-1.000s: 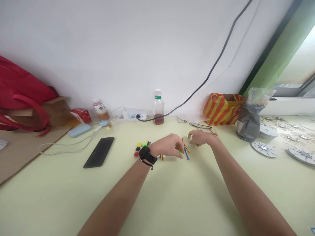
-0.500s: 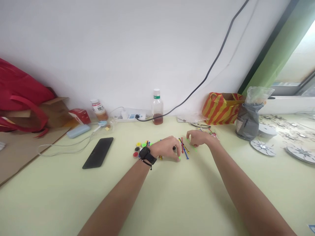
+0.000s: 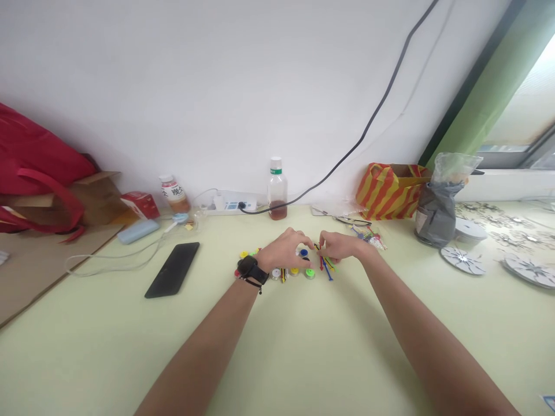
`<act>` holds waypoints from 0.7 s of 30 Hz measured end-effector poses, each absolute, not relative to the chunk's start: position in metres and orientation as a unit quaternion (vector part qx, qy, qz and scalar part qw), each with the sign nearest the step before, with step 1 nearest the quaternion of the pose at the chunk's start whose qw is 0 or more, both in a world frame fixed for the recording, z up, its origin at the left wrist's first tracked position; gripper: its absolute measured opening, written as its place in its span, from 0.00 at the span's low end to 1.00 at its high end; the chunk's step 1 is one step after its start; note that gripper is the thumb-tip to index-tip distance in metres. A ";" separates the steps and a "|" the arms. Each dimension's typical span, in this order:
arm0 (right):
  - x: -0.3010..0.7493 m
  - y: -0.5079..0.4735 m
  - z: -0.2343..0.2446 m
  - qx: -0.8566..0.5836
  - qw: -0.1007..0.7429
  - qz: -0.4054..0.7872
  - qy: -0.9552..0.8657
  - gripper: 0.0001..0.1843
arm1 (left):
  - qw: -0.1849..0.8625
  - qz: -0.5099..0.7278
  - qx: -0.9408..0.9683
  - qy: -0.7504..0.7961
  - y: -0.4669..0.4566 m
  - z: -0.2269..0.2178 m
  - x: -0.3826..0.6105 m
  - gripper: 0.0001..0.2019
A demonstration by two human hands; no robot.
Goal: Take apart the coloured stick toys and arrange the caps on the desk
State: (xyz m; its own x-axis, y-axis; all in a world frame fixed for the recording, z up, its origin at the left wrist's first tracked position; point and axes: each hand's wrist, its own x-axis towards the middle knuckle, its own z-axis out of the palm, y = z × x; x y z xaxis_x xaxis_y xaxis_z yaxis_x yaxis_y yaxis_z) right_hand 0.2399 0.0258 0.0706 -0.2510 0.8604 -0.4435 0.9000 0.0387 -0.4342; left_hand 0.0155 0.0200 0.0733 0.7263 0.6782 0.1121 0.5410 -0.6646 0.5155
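Note:
My left hand (image 3: 284,253), with a black watch (image 3: 249,267) on its wrist, hovers over a group of small coloured discs. Its thumb and forefinger curve apart with nothing visible between them. By those fingers are a blue disc (image 3: 304,252) and a green disc (image 3: 310,273); a yellow disc (image 3: 295,271) lies under the hand. My right hand (image 3: 339,247) has its fingertips pinched together over a small pile of coloured plastic arrows, a blue arrow (image 3: 328,272) among them. Whatever is in that pinch is too small to make out. The left hand hides some pieces.
A black phone (image 3: 172,270) lies left on the table. At the back are a drink bottle (image 3: 278,193), a power strip (image 3: 243,202) and a striped bag (image 3: 390,190). Grey-white slotted discs (image 3: 463,260) lie on the right beside a grey bag (image 3: 436,214).
My right hand has moved left to the arrows, uncovering a plastic packet behind it. My left hand has shifted slightly left and up, its fingers wider apart, uncovering several discs.

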 end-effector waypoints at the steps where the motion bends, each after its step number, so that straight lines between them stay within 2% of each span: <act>1: 0.237 0.026 0.070 0.611 0.029 -0.319 0.723 0.16 | 0.228 0.145 0.901 0.341 0.020 0.071 0.016 0.23; 4: 0.232 0.025 0.068 0.610 0.032 -0.309 0.729 0.17 | 0.233 0.130 0.902 0.339 0.022 0.065 0.016 0.24; 11: 0.225 0.022 0.066 0.594 0.041 -0.343 0.727 0.14 | 0.232 0.137 0.897 0.350 0.027 0.060 0.013 0.19; 21: 0.212 0.016 0.067 0.559 0.013 -0.345 0.754 0.11 | 0.236 0.169 0.891 0.350 0.038 0.065 -0.002 0.18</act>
